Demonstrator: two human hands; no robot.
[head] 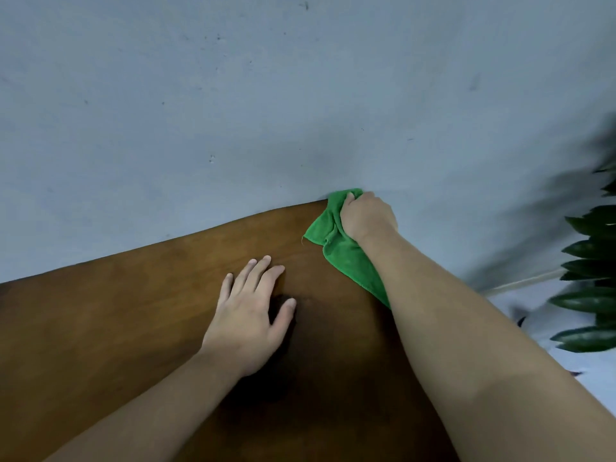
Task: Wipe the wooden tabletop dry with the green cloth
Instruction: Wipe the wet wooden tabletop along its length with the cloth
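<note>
The wooden tabletop fills the lower half of the head view, brown and smooth. My right hand grips the bunched green cloth at the table's far right corner, right against the wall. The cloth trails back toward me under my right forearm. My left hand lies flat on the wood near the middle, fingers spread, holding nothing.
A grey-blue wall rises directly behind the table's far edge. Dark green plant leaves stand off the table's right side, above a pale floor.
</note>
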